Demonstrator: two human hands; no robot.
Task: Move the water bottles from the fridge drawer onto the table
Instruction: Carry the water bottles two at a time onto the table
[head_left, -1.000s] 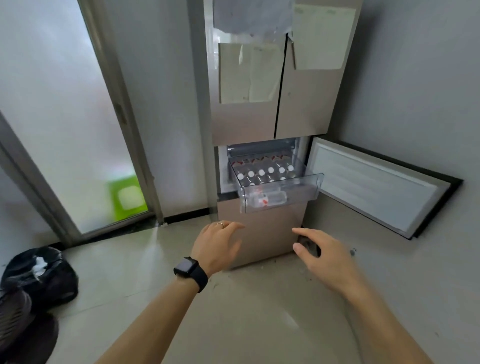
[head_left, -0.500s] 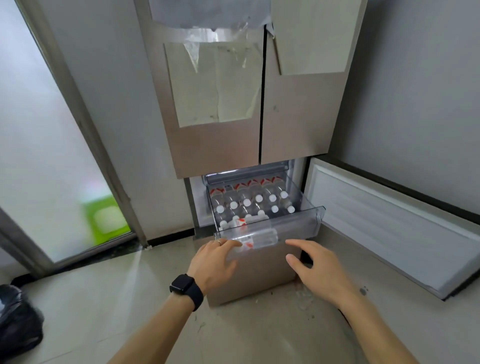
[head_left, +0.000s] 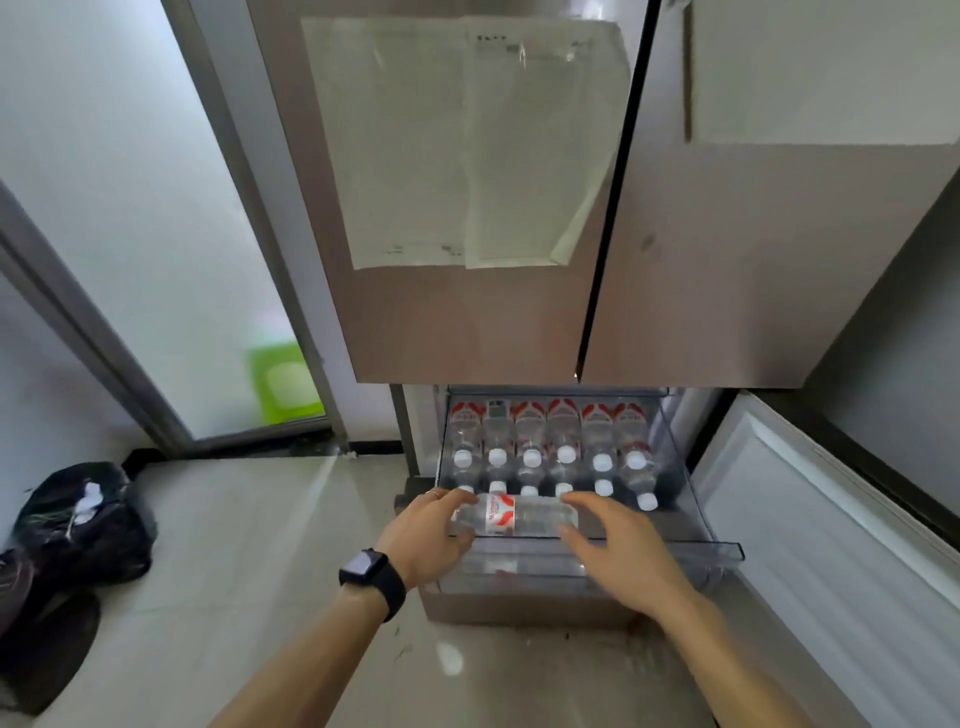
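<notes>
Home kitchen corner: fridge (head_left: 675, 291), tiled floor (head_left: 249, 561)

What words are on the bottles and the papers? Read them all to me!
Lying bottle's label: red and white, print too blurred to read.
Standing bottles' labels: too blurred.
Papers: faint print, too small.
Watch: dark, no text.

Upper fridge doors (head_left: 701, 291): brushed metal, both closed. 
Paper sheets (head_left: 467, 145): overlapping, stuck to the left door; print too small to read. 
Single sheet (head_left: 821, 73): on the right door. 
Lower door (head_left: 831, 545): swung open at right, white inner face showing. 
Frosted glass door (head_left: 130, 234): at left, with a blurred green shape (head_left: 285, 382) behind it. 
Black bag (head_left: 85, 519): on the pale tiled floor (head_left: 234, 571). 
Grey wall (head_left: 909, 338): at right.
</notes>
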